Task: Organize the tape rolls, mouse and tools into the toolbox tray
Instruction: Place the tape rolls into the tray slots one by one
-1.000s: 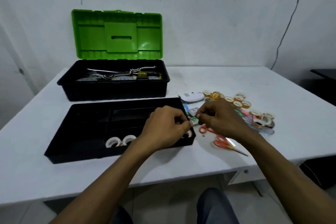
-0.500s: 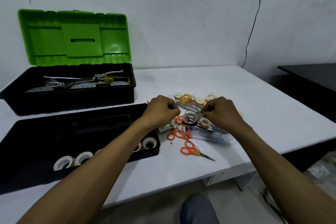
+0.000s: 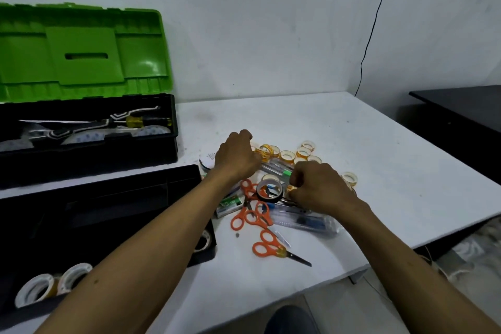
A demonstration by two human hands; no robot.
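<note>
My left hand (image 3: 236,158) reaches over the pile on the white table, knuckles up, fingers curled down onto the yellow tape rolls (image 3: 287,155); its fingertips are hidden. My right hand (image 3: 318,188) is curled and pinches a small yellowish tape roll (image 3: 290,188) beside a black tape roll (image 3: 269,190). The white mouse (image 3: 206,161) peeks out behind my left wrist. Orange scissors (image 3: 253,215) lie below the hands. The black toolbox tray (image 3: 113,198) sits at the left with white tape rolls (image 3: 51,283) in its front compartment.
The open toolbox with a green lid (image 3: 81,49) stands at the back left, tools inside. A clear pouch of pens (image 3: 307,222), a small green box (image 3: 230,204) and a second pair of scissors (image 3: 271,248) lie on the table. A black desk (image 3: 461,106) stands to the right.
My view has swung right. Both hands left the tray's right edge and moved right and forward onto the pile of tape rolls; the right hand now pinches a small roll.
</note>
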